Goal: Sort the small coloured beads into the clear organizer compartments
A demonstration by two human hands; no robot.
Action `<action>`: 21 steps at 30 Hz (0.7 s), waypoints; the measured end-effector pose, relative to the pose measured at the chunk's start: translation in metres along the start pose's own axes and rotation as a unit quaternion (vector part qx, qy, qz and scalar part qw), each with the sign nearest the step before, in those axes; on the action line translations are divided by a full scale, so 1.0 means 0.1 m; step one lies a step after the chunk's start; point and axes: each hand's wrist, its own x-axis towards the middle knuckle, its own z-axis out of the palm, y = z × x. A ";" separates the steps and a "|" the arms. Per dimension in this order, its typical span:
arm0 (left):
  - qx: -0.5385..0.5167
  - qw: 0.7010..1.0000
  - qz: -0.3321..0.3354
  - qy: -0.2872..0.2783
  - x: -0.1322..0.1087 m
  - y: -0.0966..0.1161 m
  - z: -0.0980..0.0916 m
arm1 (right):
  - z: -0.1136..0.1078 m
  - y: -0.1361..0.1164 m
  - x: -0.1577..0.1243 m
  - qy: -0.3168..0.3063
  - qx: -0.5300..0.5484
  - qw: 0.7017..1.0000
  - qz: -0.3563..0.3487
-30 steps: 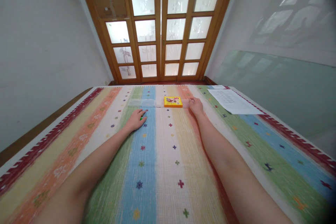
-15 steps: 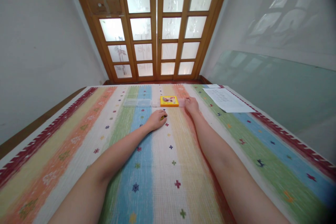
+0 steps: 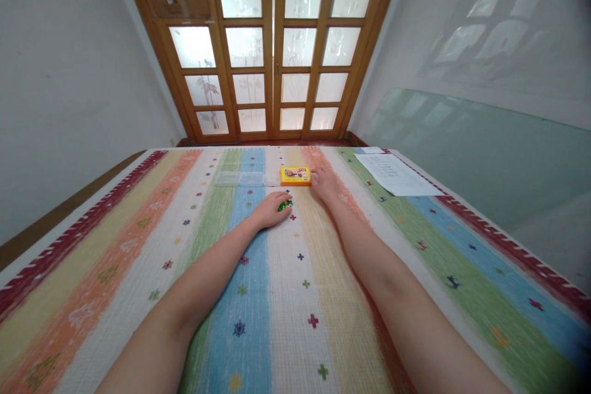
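Note:
My left hand point(image 3: 270, 209) lies on the striped cloth point(image 3: 138, 246), fingers curled over small green pieces point(image 3: 285, 204) at its fingertips. A yellow box point(image 3: 295, 175) sits a little beyond it. My right hand point(image 3: 324, 181) rests just right of that box, fingers bent, touching or nearly touching its right end; what it holds, if anything, is hidden. Clear plastic trays point(image 3: 240, 179) lie left of the yellow box.
A printed white sheet point(image 3: 392, 173) lies at the far right of the cloth, with a small paper point(image 3: 369, 150) behind it. Wooden glazed doors point(image 3: 272, 49) stand beyond the table. A glass panel point(image 3: 484, 154) leans along the right wall.
My left hand has slid right across the cloth, from the blue stripe to just below the yellow box, with the green pieces under its fingers. My right hand has moved slightly left, closer to the box.

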 end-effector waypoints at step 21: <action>0.034 0.999 0.010 0.024 0.01 -0.02 0.02 | -0.05 -0.16 -0.01 -0.127 -0.059 0.980 -0.140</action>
